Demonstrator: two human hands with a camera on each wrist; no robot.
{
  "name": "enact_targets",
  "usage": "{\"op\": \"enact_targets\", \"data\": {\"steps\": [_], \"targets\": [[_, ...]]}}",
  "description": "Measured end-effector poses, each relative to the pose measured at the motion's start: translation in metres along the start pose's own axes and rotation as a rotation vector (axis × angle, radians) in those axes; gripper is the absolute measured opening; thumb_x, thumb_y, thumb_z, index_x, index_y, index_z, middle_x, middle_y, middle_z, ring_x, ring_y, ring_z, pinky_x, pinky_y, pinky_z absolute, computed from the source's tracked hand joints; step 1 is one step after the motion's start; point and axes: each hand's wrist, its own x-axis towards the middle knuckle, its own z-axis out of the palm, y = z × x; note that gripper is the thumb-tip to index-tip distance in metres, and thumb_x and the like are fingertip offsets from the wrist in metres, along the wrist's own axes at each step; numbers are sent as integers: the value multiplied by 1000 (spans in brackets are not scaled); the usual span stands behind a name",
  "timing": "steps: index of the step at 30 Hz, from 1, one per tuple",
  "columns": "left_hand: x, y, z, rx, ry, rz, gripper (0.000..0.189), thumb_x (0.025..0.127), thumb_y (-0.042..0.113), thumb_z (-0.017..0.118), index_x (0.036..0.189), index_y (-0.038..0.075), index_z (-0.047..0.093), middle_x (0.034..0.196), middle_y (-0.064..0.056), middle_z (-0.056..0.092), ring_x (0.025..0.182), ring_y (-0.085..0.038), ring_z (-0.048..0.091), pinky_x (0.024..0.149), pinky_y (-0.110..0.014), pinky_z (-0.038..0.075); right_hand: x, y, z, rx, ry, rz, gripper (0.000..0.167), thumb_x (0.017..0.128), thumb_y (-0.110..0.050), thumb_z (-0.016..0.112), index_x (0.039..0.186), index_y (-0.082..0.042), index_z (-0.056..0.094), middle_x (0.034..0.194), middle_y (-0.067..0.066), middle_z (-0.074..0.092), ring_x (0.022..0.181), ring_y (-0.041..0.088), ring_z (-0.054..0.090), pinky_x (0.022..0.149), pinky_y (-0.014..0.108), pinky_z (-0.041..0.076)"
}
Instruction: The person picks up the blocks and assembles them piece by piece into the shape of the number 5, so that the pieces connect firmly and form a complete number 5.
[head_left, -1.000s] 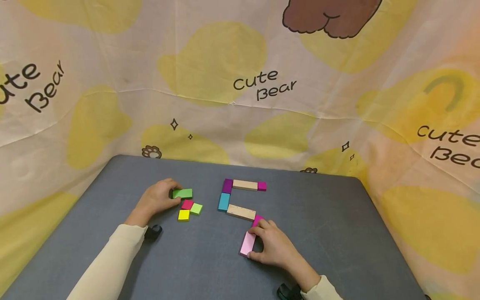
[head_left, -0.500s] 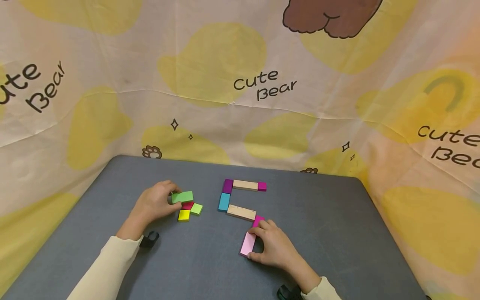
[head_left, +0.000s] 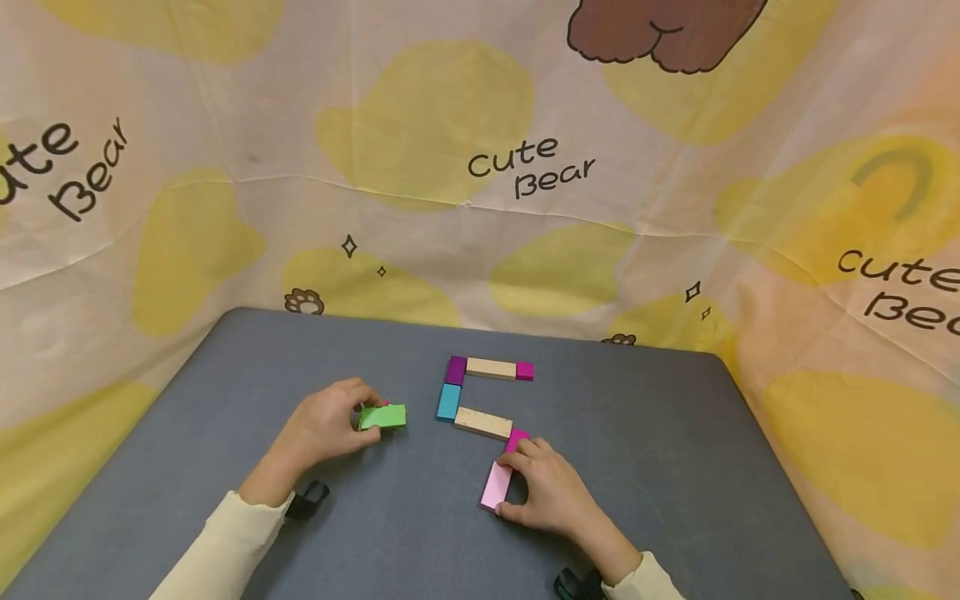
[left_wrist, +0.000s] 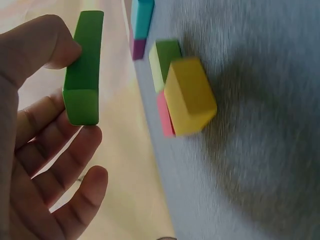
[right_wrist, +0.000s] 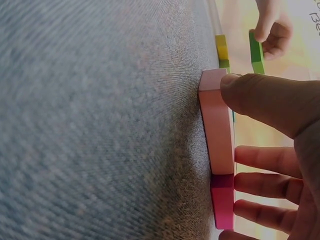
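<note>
My left hand (head_left: pixel 324 427) pinches a green block (head_left: pixel 384 417) between thumb and fingers, raised over a small cluster. In the left wrist view that cluster is a yellow block (left_wrist: pixel 192 92), a light green block (left_wrist: pixel 167 57) and a red block (left_wrist: pixel 164 116); from the head they are mostly hidden under the green one. My right hand (head_left: pixel 553 490) holds a light pink block (head_left: pixel 495 487) on the table, thumb at its near end, fingertips toward its far end. The pink block's far end meets a magenta block (head_left: pixel 517 438), partly behind the fingers.
Beyond the pink block, a line of blocks runs on: a wooden block (head_left: pixel 483 423), a blue block (head_left: pixel 447 402), a purple block (head_left: pixel 456 370), another wooden block (head_left: pixel 491 368) and a small magenta cube (head_left: pixel 525 372). All lie on the grey table (head_left: pixel 637 450), with a printed cloth (head_left: pixel 420 125) behind.
My left hand has lifted the green block and carried it right and nearer, over the small blocks, which it now covers. The right hand and the pink block have stayed put.
</note>
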Motion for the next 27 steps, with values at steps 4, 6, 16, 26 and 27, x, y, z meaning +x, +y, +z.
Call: {"op": "enact_targets", "data": {"steps": [4, 6, 16, 26, 27], "targets": [[-3, 10, 5, -17, -19, 18, 22, 70, 22, 76, 91, 18, 69, 87, 10, 61, 75, -11, 56, 61, -23, 46, 1, 0, 0, 0, -14, 10, 50, 66, -45, 81, 106, -17, 70, 96, -6, 61, 90, 12, 51, 76, 33, 50], [-3, 14, 8, -20, -24, 29, 22, 70, 23, 76, 90, 19, 69, 87, 10, 61, 75, -9, 55, 62, -24, 46, 1, 0, 0, -3, -18, 12, 50, 66, -46, 81, 106, -17, 70, 96, -6, 61, 90, 11, 50, 76, 33, 50], [-6, 35, 21, -44, -38, 86, 23, 67, 24, 77, 87, 22, 68, 81, 14, 57, 69, -3, 50, 59, -20, 44, 1, 0, -1, 0, -25, 22, 51, 66, -46, 80, 106, -18, 69, 98, -6, 61, 91, 12, 51, 75, 32, 50], [-8, 53, 38, -110, -133, 133, 22, 69, 23, 75, 90, 20, 69, 83, 13, 58, 67, 0, 45, 60, -17, 43, 2, 0, -1, 9, -47, 35, 51, 67, -46, 80, 108, -18, 69, 100, -5, 62, 93, 13, 50, 76, 33, 51], [-8, 54, 40, -121, -147, 132, 22, 70, 23, 76, 91, 20, 69, 84, 13, 58, 67, 0, 45, 60, -17, 43, 2, 0, -1, 11, -50, 36, 51, 67, -46, 80, 108, -18, 69, 101, -5, 62, 93, 13, 50, 76, 33, 51]]}}
